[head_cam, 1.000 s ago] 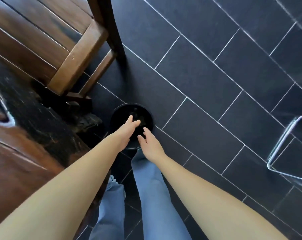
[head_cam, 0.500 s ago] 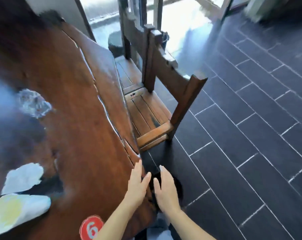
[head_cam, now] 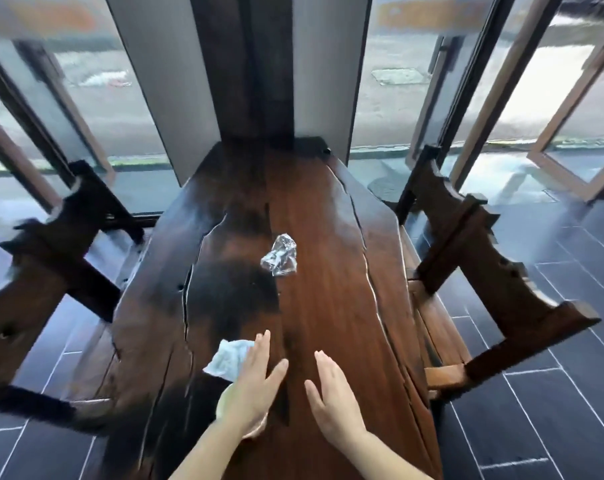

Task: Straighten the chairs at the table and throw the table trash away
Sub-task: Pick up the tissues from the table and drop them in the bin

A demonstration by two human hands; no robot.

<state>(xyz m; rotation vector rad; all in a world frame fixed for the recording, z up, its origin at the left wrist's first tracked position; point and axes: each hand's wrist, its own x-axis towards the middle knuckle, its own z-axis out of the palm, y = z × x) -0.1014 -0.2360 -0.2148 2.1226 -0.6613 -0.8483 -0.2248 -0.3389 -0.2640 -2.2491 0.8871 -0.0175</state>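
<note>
A long dark wooden table (head_cam: 328, 306) runs away from me. A crumpled clear plastic wrapper (head_cam: 280, 255) lies near its middle. Closer to me lies a white crumpled tissue (head_cam: 228, 355), and a pale yellowish piece of trash (head_cam: 224, 398) shows partly under my left hand (head_cam: 255, 386). That hand hovers flat with fingers apart over both pieces. My right hand (head_cam: 331, 400) is open beside it over bare wood, holding nothing. One wooden chair (head_cam: 484, 271) stands at the table's right side and another wooden chair (head_cam: 51, 271) at its left, both angled.
A grey pillar (head_cam: 259, 81) rises at the table's far end, with glass windows and doors on both sides. Dark tiled floor (head_cam: 553, 410) lies around the table. The trash bin is out of view.
My view has swung up from the black bin on the floor to the tabletop. Both hands have moved from over the bin to above the table, the left one over the tissue.
</note>
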